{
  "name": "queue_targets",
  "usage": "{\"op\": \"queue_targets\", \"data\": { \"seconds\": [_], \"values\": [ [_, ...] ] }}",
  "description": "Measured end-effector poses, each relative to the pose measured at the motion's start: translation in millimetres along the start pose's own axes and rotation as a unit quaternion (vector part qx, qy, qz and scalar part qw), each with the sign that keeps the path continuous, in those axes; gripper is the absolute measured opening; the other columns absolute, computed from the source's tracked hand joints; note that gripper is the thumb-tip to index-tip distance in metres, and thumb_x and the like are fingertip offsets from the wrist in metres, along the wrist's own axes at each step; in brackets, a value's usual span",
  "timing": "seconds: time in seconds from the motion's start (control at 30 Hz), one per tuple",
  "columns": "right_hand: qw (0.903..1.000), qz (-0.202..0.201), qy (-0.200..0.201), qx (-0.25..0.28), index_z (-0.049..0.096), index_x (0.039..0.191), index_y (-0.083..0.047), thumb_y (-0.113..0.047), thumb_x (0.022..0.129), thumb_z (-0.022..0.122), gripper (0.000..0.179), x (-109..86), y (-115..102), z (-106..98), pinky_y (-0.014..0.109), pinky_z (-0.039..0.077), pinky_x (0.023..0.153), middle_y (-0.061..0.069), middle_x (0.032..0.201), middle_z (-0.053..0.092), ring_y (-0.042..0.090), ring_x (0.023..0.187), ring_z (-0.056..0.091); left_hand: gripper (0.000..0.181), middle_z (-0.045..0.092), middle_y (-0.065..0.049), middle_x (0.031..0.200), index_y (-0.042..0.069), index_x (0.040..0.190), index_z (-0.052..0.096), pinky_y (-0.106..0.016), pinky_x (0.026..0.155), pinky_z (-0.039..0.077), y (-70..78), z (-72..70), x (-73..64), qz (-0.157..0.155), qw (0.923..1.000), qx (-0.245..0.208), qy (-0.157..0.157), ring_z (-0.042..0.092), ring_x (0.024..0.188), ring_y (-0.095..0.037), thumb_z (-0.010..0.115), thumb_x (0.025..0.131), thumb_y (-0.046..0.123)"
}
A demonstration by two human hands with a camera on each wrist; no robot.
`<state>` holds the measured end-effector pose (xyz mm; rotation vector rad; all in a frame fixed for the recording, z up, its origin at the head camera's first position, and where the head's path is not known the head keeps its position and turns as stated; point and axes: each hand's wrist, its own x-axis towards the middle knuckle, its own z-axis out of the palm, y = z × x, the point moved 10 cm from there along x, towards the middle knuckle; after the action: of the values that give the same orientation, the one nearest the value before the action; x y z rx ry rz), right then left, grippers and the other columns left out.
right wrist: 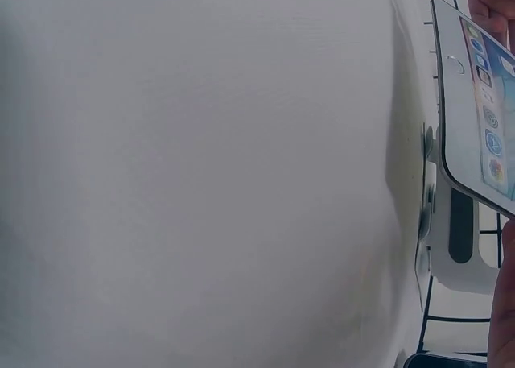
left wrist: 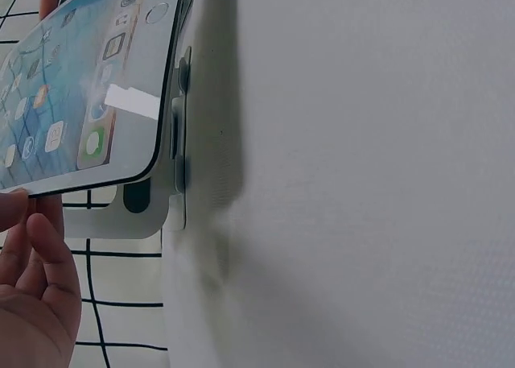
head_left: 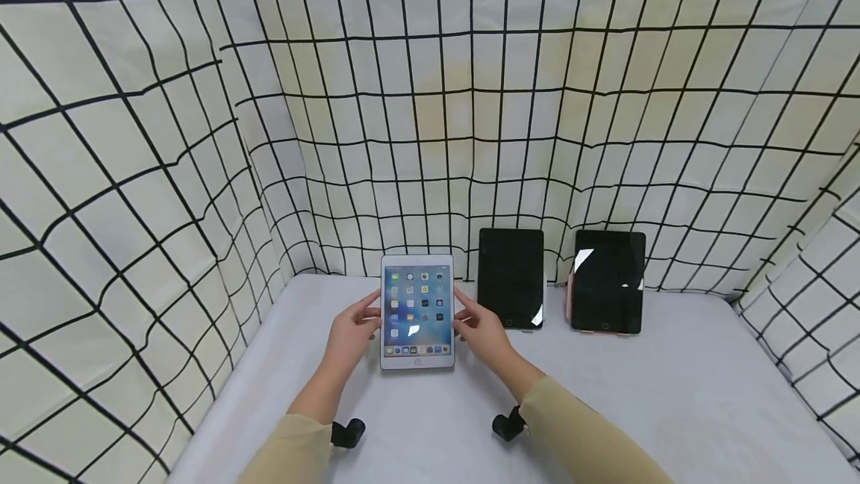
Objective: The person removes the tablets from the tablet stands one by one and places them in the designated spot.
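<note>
A white tablet (head_left: pixel 417 312) with a lit screen of app icons stands upright, tilted back, at the middle of the table. My left hand (head_left: pixel 354 331) grips its left edge; in the left wrist view the thumb is at the front rim, with the other fingers curled at the edge. On the opposite side, my right hand (head_left: pixel 485 331) holds the right edge between thumb and fingers. Both wrist views show a light grey stand (left wrist: pixel 113 223) close behind and under the tablet's lower end. The tablet's back is hidden.
Two tablets with dark screens, one (head_left: pixel 510 275) just right of my right hand and another (head_left: pixel 608 286) farther right, lean upright on the white table (head_left: pixel 678 379). White walls with a black grid (head_left: pixel 430 118) enclose the back and sides.
</note>
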<state>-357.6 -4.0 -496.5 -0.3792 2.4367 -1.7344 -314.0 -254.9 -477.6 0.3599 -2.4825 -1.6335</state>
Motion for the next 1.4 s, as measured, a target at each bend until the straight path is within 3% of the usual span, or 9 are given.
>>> {"op": "queue_targets", "data": {
  "seconds": [0.5, 0.9, 1.4],
  "values": [
    [0.9972, 0.044, -0.018, 0.058, 0.044, 0.151, -0.022, -0.004, 0.093, 0.067, 0.065, -13.5, 13.6, 3.2, 0.032, 0.057, 0.073, 0.009, 0.097, 0.065, 0.019, 0.079, 0.066, 0.054, 0.068, -0.013, 0.115, 0.019, 0.144, 0.054, -0.032, 0.074, 0.053, -11.8, 8.5, 1.4, -0.011, 0.9971, -0.027, -0.07, 0.064, 0.091, -0.021, 0.062, 0.093, 0.003],
    [0.9926, 0.081, -0.052, 0.075, 0.042, 0.152, -0.018, -0.006, 0.092, 0.069, 0.067, -24.5, 17.4, 21.8, 0.031, 0.057, 0.071, 0.008, 0.095, 0.068, 0.019, 0.08, 0.067, 0.053, 0.067, -0.012, 0.117, 0.019, 0.144, 0.053, -0.03, 0.076, 0.054, -32.2, -0.4, -8.6, -0.048, 0.9949, -0.019, -0.086, 0.065, 0.097, -0.021, 0.062, 0.095, 0.005],
    [0.985, 0.115, -0.08, 0.101, 0.042, 0.151, -0.011, 0.002, 0.09, 0.068, 0.068, -43.9, 25.4, 39.4, 0.031, 0.057, 0.066, 0.007, 0.089, 0.071, 0.017, 0.073, 0.065, 0.054, 0.069, -0.008, 0.104, 0.014, 0.143, 0.055, -0.031, 0.074, 0.053, -54.7, -5.8, -26.3, -0.088, 0.99, -0.025, -0.108, 0.063, 0.085, -0.019, 0.065, 0.092, 0.001]
  ]
}}
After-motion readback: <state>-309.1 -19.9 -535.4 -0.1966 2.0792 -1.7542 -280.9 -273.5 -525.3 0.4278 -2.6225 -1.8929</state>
